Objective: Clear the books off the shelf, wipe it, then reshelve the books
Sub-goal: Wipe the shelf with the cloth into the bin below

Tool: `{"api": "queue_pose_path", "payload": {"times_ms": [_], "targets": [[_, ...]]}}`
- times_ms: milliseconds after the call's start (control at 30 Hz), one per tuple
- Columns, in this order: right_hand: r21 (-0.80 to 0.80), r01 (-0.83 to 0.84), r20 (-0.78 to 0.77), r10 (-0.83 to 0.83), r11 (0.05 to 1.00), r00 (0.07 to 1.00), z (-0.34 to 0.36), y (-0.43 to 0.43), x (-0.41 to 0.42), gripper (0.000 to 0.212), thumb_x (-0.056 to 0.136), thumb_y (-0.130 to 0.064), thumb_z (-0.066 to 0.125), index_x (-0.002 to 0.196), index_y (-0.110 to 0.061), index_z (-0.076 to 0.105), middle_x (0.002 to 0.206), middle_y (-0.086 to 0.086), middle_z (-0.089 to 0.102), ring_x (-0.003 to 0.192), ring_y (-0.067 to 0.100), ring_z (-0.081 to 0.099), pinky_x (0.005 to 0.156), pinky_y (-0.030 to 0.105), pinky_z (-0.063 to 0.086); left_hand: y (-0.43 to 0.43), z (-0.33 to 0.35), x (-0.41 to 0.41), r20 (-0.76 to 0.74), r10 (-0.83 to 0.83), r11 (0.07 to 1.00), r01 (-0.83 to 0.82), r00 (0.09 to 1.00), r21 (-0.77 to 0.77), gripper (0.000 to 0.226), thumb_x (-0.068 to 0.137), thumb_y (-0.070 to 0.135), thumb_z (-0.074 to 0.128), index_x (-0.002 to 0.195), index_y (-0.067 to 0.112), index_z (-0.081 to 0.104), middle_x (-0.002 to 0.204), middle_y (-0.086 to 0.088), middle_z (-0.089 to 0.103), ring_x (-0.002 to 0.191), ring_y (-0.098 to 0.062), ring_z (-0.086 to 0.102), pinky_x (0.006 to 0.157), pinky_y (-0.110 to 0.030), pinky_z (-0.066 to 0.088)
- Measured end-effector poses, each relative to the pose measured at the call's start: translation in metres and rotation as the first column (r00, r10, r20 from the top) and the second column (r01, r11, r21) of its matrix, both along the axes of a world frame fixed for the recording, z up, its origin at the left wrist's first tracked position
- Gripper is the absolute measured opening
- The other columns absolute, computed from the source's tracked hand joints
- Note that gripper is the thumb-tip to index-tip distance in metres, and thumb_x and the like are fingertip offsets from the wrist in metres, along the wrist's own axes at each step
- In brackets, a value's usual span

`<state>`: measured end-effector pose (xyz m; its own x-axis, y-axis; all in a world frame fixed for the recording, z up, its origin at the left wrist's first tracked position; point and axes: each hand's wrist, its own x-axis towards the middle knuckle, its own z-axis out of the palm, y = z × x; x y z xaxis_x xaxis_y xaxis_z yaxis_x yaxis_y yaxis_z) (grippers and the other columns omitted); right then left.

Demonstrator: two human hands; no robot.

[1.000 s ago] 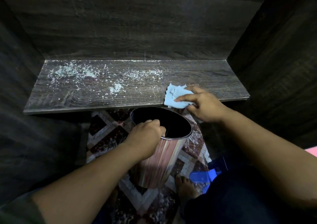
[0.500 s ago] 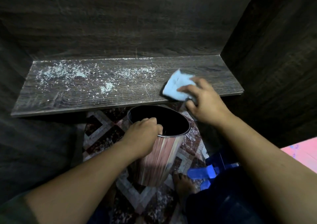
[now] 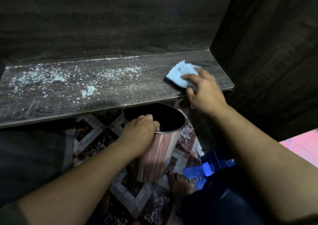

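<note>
While the bin [image 3: 160, 152] is being gripped by curled fingers of the left hand [image 3: 137, 135], cloth [image 3: 179, 73] being pressed onto shelf [image 3: 137, 93] under spread fingers of the right hand [image 3: 204, 90].

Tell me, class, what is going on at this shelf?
A person's right hand presses a pale blue cloth on the right end of the dark wooden shelf. The left hand grips the rim of a bin just below the shelf's front edge. White dust lies across the shelf's left and middle, not yet wiped.
</note>
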<state>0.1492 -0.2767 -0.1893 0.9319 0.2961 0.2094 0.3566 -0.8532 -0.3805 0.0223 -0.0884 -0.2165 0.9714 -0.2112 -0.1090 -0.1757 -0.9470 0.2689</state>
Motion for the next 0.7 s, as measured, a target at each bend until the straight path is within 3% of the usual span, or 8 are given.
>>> {"api": "queue_pose_path", "payload": {"times_ms": [133,233,333,400,500,533,633,700], "targets": [[-0.144,0.256,0.031,-0.254,0.956,0.967,0.008,-0.036,0.045,0.048,0.091,-0.031,0.053,0.139,-0.026,0.048,0.154,0.015,0.024,0.132,0.041,0.032,0.111,0.042,0.028,-0.008,-0.002,0.006,0.003,0.013,1.000,-0.013,1.000,-0.022,0.027,0.093,0.013,0.052,0.114,0.027,0.061,0.108,0.001,0.052,0.111,-0.020,0.051,0.083,-0.031,0.043],[-0.256,0.219,-0.115,-0.255,0.941,0.960,0.001,-0.049,0.069,0.056,0.096,-0.047,0.044,0.148,-0.030,0.032,0.158,0.015,0.013,0.142,0.037,0.019,0.115,0.043,0.019,-0.011,-0.002,0.008,0.006,0.004,0.999,-0.004,1.000,-0.032,0.027,0.092,0.013,0.051,0.113,0.026,0.061,0.107,0.001,0.051,0.111,-0.020,0.050,0.084,-0.032,0.043],[-0.298,0.213,-0.106,-0.254,0.930,0.961,-0.012,-0.033,0.067,0.058,0.095,-0.050,0.042,0.149,-0.033,0.030,0.158,0.017,0.015,0.141,0.037,0.020,0.115,0.043,0.019,-0.011,-0.002,0.009,0.012,-0.007,1.000,0.007,1.000,-0.010,0.024,0.091,0.015,0.052,0.112,0.022,0.060,0.108,0.000,0.051,0.112,-0.021,0.050,0.086,-0.032,0.044],[-0.275,0.091,-0.112,-0.126,0.957,0.986,-0.013,-0.012,0.058,0.056,0.093,-0.038,0.049,0.147,-0.033,0.034,0.156,0.017,0.022,0.138,0.037,0.026,0.114,0.040,0.023,-0.011,-0.002,0.012,0.021,-0.002,1.000,0.003,1.000,-0.019,0.023,0.090,0.015,0.053,0.111,0.021,0.060,0.106,0.000,0.051,0.111,-0.021,0.050,0.087,-0.033,0.046],[-0.102,-0.215,-0.139,0.200,0.971,0.970,-0.008,0.014,0.047,0.052,0.088,-0.014,0.054,0.138,-0.028,0.052,0.149,0.015,0.036,0.134,0.034,0.036,0.113,0.035,0.028,-0.012,-0.003,0.014,0.030,-0.003,1.000,0.004,1.000,-0.019,0.023,0.091,0.016,0.053,0.112,0.020,0.059,0.107,0.000,0.050,0.110,-0.021,0.050,0.089,-0.035,0.046],[-0.062,-0.221,-0.118,0.213,0.973,0.970,-0.006,0.017,0.048,0.050,0.087,-0.012,0.054,0.135,-0.027,0.055,0.148,0.015,0.038,0.133,0.034,0.037,0.113,0.036,0.028,-0.012,-0.003,0.014,0.038,-0.005,1.000,0.006,0.999,-0.021,0.023,0.091,0.016,0.054,0.112,0.020,0.059,0.108,0.000,0.050,0.110,-0.021,0.050,0.089,-0.035,0.046],[-0.165,0.088,0.169,-0.060,0.982,0.984,0.000,0.011,0.070,0.053,0.086,-0.021,0.054,0.139,-0.026,0.050,0.155,0.019,0.024,0.134,0.042,0.031,0.110,0.044,0.028,-0.011,-0.007,0.014,0.062,-0.003,0.999,0.005,0.998,-0.033,0.024,0.091,0.016,0.055,0.114,0.022,0.058,0.108,0.001,0.049,0.110,-0.020,0.049,0.091,-0.034,0.045],[-0.292,0.266,0.230,-0.203,0.919,0.952,0.007,0.000,0.094,0.062,0.090,-0.040,0.048,0.148,-0.026,0.032,0.159,0.022,0.003,0.144,0.042,0.010,0.115,0.048,0.014,-0.009,-0.010,0.014,0.070,0.004,0.999,0.000,0.998,-0.047,0.026,0.090,0.015,0.056,0.115,0.023,0.058,0.108,0.002,0.048,0.111,-0.020,0.049,0.091,-0.035,0.045]]}}
